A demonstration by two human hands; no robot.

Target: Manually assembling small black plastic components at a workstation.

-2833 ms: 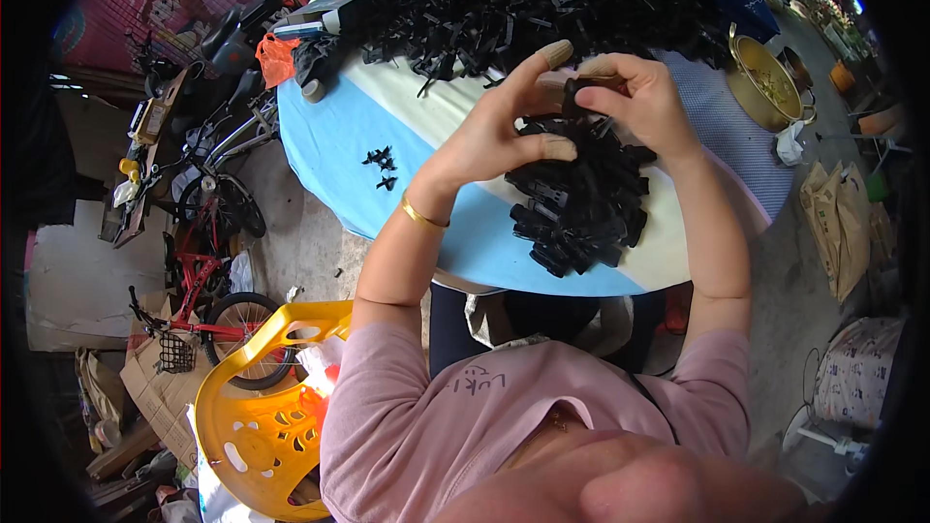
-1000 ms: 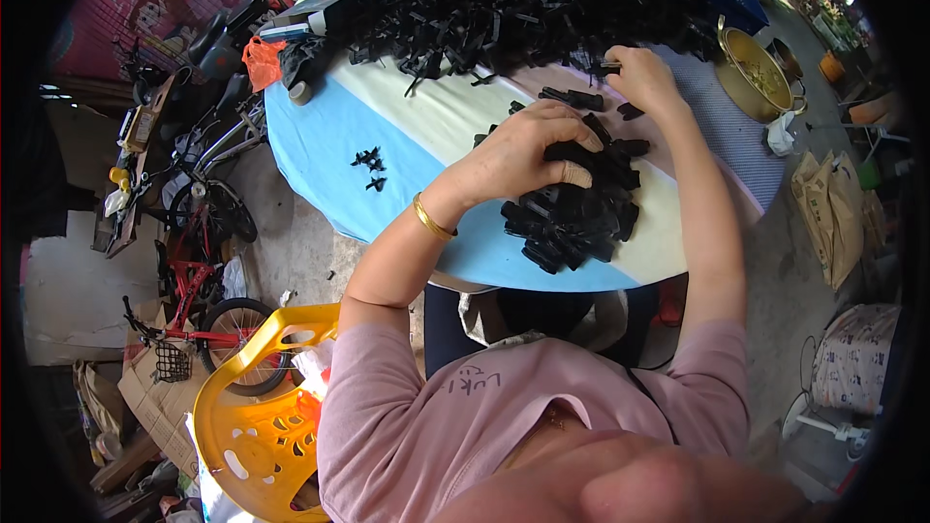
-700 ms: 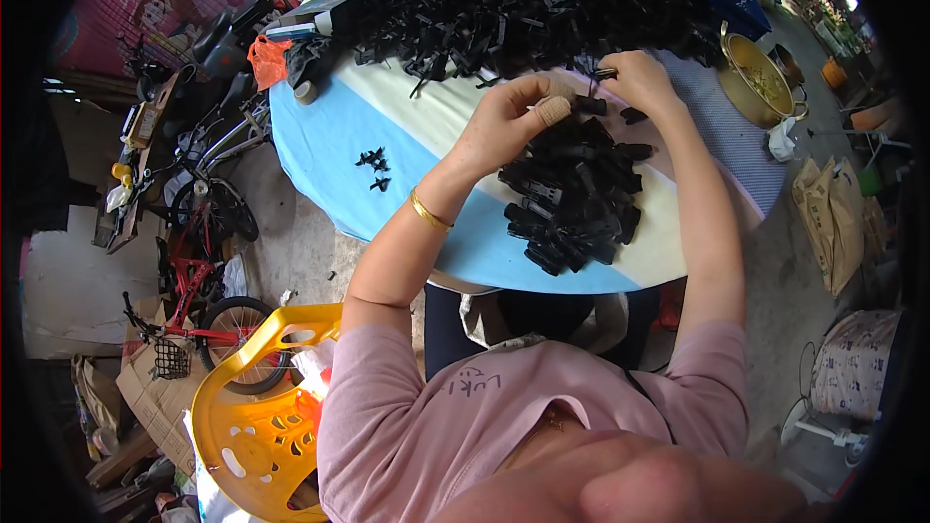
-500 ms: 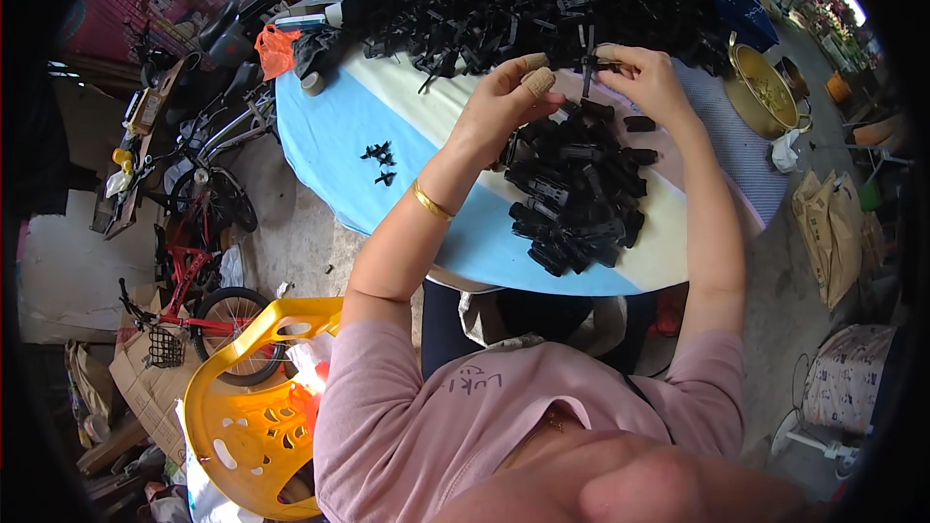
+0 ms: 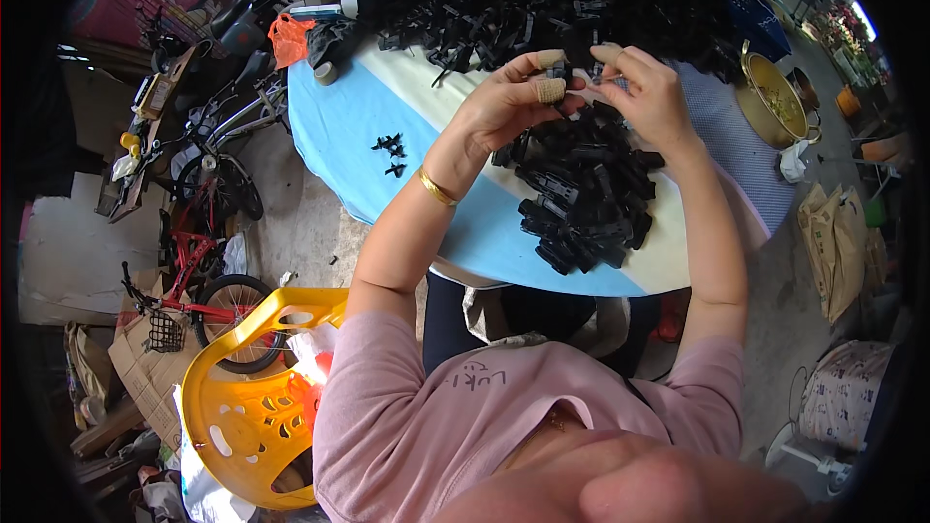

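Note:
My left hand (image 5: 513, 97) pinches a small black plastic part (image 5: 559, 72) between thumb and forefinger, both wrapped in beige finger covers. Close beside it, my right hand (image 5: 644, 92) has its thumb and covered forefinger pinched on a thin dark piece (image 5: 596, 66), too small to make out. Both hands are raised over the table between two heaps. Below them lies a pile of black plastic clips (image 5: 581, 199). Beyond them spreads a much larger heap of loose black parts (image 5: 533, 0). Several small black pieces (image 5: 389, 147) lie apart on the blue stripe of the cloth.
The striped tablecloth (image 5: 339, 136) covers a rounded table. A gold-coloured pot (image 5: 760, 102) stands at the right edge, near a blue crate (image 5: 760, 24). At the far left are an orange bag (image 5: 290, 40) and a tape roll (image 5: 325, 73). A yellow chair (image 5: 208, 426) and red bicycle (image 5: 199, 261) stand left.
My hands have come closer together. The long dark piece that stood upright between them no longer shows that way, and a black part now shows in my left fingertips. The view has shifted slightly.

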